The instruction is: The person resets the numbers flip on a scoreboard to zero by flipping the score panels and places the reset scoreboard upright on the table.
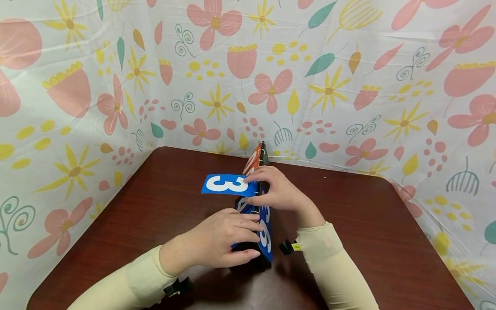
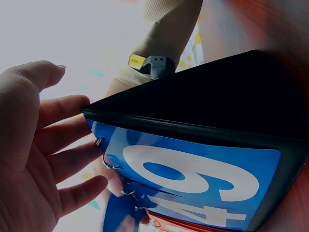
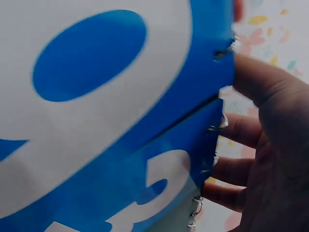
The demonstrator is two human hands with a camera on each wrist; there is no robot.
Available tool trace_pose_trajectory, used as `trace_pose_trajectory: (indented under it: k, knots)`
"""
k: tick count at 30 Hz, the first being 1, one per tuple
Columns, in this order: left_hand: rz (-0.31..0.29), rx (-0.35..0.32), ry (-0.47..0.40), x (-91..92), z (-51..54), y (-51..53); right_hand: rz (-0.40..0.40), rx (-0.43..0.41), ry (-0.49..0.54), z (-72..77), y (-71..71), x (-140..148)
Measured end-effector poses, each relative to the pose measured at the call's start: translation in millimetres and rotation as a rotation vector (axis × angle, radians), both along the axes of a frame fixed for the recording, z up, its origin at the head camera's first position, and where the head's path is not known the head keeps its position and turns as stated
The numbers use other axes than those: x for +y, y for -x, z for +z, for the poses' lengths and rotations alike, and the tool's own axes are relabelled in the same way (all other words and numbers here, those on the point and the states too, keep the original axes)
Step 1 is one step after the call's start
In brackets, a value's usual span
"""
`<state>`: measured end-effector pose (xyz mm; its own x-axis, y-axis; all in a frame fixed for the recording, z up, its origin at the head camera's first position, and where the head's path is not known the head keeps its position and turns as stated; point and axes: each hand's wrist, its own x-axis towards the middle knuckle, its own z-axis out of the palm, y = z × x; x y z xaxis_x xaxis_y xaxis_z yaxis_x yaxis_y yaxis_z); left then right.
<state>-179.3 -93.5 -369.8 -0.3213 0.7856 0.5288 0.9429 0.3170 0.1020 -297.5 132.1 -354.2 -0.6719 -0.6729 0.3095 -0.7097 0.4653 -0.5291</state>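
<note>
In the head view, the stand (image 1: 252, 263) is propped on the counter (image 1: 387, 241), its blue 3 card (image 1: 222, 184) raised flat to one side and touched by the right grip (image 1: 277, 192), though whether the card is pinched cannot be told. In the left wrist view, the left grip (image 2: 26, 154) is seen released, its fingers spread by the stand's top edge. In the right wrist view, the right grip's fingers are spread along the rings (image 3: 225, 121)

Dark reddish-brown wood-grain table (image 1: 360, 215), rounded far corners; white fabric backdrop (image 1: 248, 92), pink-yellow-teal floral print, hanging behind and along both sides.
</note>
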Motion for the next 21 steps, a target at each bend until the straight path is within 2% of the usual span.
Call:
trace_pose_trajectory:
  k: [3,6,10,21]
  knots:
    - [0.004,0.003,0.007,0.0,0.4,-0.3,-0.067,0.013,-0.104,0.4,-4.8,-3.6]
    - [0.004,0.003,0.008,0.0,1.0,-0.6,-0.094,0.024,-0.163,0.6,-8.2,-5.4]
    - [-0.002,-0.007,0.005,0.4,1.2,-0.7,-0.107,0.032,-0.196,0.0,-10.8,-5.8]
    - [-0.01,0.027,-0.001,0.1,0.4,0.3,-0.118,0.022,-0.25,-4.2,-11.3,-10.0]
